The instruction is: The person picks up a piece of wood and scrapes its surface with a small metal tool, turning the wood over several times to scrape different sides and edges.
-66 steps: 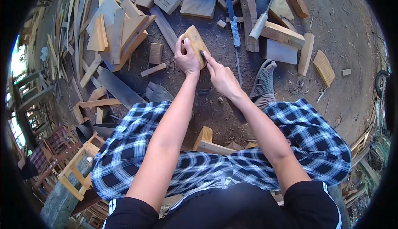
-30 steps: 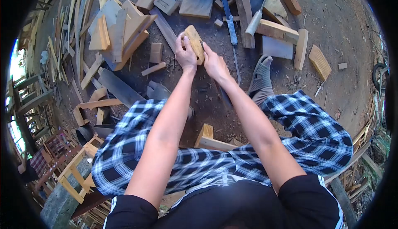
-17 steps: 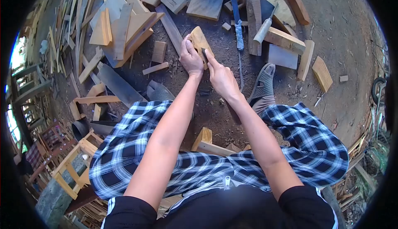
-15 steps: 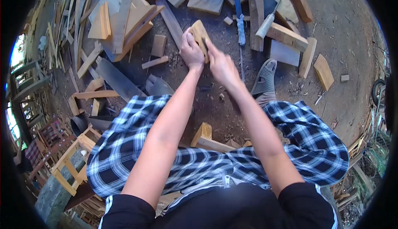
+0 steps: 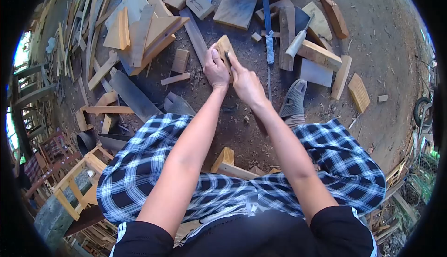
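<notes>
My left hand [image 5: 217, 69] is wrapped round a small pale wooden block [image 5: 224, 44], holding it upright over the dirt floor between my feet. Closed against the block's right side is my right hand [image 5: 247, 84], its index finger stretched along the tool it grips. That tool looks like a carving knife; a small dark piece of its blade [image 5: 227, 55] shows at the block's face. Most of it is hidden by my fingers, and a brown length that may be its handle [image 5: 259, 123] shows beside my right forearm.
A blue-handled saw or long tool [image 5: 267, 15] and a chisel-like tool [image 5: 296, 42] lie beyond my hands. Wood offcuts pile up at left [image 5: 139, 38] and right [image 5: 321, 54]. A square board [image 5: 235, 9] lies ahead. A sandalled foot [image 5: 294, 99] stands at right.
The whole view has shifted, so the floor things sit lower in it. My right hand has slid slightly closer to my left along the block. Both hands keep their grip.
</notes>
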`<state>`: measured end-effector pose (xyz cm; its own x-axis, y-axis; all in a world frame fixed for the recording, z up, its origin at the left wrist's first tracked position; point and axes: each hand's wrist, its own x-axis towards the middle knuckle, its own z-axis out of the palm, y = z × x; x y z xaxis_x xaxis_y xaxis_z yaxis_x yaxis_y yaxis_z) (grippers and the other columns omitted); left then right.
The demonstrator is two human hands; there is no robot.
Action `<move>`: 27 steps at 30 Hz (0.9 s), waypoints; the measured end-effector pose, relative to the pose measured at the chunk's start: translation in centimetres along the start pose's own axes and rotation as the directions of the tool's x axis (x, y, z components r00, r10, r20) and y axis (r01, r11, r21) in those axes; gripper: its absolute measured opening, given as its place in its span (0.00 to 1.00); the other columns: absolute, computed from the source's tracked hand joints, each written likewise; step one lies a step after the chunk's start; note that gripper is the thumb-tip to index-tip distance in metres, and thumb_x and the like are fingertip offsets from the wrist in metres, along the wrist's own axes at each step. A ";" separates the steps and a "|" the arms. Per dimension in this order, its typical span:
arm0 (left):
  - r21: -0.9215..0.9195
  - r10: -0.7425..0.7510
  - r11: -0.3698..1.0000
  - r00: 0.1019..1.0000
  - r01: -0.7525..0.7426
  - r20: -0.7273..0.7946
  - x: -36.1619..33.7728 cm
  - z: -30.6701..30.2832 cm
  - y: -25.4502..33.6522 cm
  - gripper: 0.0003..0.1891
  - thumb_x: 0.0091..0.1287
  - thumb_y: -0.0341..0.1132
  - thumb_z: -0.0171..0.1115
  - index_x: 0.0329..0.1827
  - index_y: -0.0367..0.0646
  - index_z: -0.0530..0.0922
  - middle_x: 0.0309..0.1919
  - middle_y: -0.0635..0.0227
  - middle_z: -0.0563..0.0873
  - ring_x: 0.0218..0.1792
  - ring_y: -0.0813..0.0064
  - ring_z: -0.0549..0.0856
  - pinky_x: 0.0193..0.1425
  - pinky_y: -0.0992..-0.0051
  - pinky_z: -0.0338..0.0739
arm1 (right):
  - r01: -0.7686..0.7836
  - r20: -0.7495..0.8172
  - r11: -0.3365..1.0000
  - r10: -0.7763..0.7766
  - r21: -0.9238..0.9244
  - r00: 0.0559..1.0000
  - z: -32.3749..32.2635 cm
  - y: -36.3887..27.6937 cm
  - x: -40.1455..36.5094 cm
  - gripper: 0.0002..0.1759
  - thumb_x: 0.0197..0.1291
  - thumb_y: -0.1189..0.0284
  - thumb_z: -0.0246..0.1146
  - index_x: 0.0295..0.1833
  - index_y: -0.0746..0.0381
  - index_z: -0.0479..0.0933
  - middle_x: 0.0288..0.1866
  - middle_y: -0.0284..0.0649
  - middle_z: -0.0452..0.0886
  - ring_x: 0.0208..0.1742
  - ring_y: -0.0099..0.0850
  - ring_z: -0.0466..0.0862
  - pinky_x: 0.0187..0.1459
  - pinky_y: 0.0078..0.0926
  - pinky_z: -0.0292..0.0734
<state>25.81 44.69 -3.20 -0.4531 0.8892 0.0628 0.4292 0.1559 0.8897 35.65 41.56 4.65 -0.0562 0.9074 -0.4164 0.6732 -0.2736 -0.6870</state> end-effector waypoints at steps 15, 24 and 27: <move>0.084 -0.025 0.996 1.000 0.025 -0.002 -0.2 -0.3 0.5 0.20 0.78 0.45 0.43 0.57 0.44 0.81 0.46 0.51 0.87 0.47 0.51 0.87 0.51 0.60 0.79 | -0.063 0.044 0.997 0.061 0.042 0.997 -0.2 1.1 1.5 0.25 0.73 0.61 0.47 0.74 0.38 0.64 0.48 0.65 0.81 0.51 0.63 0.81 0.54 0.57 0.76; 0.126 -0.047 0.991 0.999 0.048 -0.011 -0.2 0.1 0.3 0.20 0.79 0.45 0.43 0.58 0.44 0.80 0.47 0.52 0.87 0.48 0.51 0.87 0.51 0.60 0.80 | -0.034 0.057 0.999 0.035 -0.013 0.998 -0.7 1.3 -2.7 0.26 0.72 0.62 0.47 0.75 0.38 0.64 0.38 0.64 0.83 0.42 0.60 0.85 0.48 0.57 0.80; 0.074 -0.012 0.997 1.000 0.012 0.000 -0.2 -0.1 0.3 0.19 0.79 0.45 0.43 0.58 0.46 0.80 0.47 0.52 0.87 0.48 0.51 0.87 0.51 0.60 0.80 | -0.048 0.056 0.998 0.050 -0.038 0.997 -0.6 1.0 -3.6 0.26 0.72 0.62 0.47 0.75 0.38 0.64 0.38 0.64 0.83 0.42 0.60 0.85 0.47 0.57 0.80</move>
<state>25.94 44.50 -2.84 -0.4581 0.8874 0.0521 0.4804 0.1978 0.8544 36.98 38.23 5.85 -0.0633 0.8735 -0.4828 0.7026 -0.3045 -0.6431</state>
